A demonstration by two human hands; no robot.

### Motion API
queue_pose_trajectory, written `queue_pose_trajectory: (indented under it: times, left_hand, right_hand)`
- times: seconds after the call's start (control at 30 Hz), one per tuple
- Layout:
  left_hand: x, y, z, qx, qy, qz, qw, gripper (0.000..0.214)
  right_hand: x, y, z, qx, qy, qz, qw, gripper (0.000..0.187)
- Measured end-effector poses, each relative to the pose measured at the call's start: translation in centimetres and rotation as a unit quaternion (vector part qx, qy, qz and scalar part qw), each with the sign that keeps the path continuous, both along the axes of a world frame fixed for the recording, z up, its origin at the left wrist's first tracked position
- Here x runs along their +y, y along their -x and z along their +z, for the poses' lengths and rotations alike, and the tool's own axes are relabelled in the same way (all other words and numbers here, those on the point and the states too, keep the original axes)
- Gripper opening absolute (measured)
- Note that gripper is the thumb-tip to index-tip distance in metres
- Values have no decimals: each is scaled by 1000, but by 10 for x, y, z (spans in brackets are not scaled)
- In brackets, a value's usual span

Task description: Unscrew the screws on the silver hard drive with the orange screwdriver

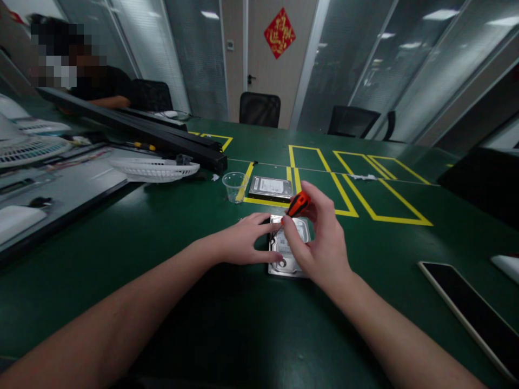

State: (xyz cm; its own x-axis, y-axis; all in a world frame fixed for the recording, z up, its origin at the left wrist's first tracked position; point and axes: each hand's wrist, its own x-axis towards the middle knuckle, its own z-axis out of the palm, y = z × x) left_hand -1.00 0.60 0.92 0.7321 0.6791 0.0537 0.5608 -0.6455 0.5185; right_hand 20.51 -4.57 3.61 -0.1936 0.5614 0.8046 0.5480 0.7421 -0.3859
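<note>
A silver hard drive (298, 258) lies on the green table in front of me. My left hand (247, 237) rests on its left side, with thumb and fingers spread apart and touching the metal casing. In my right hand (324, 240) is a screwdriver (299, 203) with a red and black handle, gripped between thumb and fingers. It is tilted, its thin shaft pointing down and left to the drive's left edge between my left thumb and index finger. Whether the tip sits in a screw is too small to tell.
Beyond lies another hard drive (271, 187) inside yellow tape, beside a clear plastic cup (235, 188). Left are a white fan grille (154, 168) and long black bars (162, 132). A phone (466, 308) lies right. A person (109, 84) sits at the far left.
</note>
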Motion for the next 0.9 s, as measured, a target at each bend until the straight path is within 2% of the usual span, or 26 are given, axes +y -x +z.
queue_pose_trajectory:
  times: [0.17, 0.4, 0.67, 0.9]
  left_hand:
    - [1, 1, -1, -6, 5, -1, 1000, 83]
    - [0, 1, 0, -8, -5, -10, 1000, 82]
    - [0, 1, -1, -5, 9, 5, 1000, 85]
    - [0, 1, -1, -4, 0, -1, 1000, 83]
  right_hand:
    - [3, -2, -1, -5, -4, -26, 1000, 66]
    - [0, -1, -4, 5, 35, 18, 999, 72]
    - [4, -2, -3, 1, 2, -11, 1000, 72]
    - [2, -1, -6, 8, 45, 19, 999, 76]
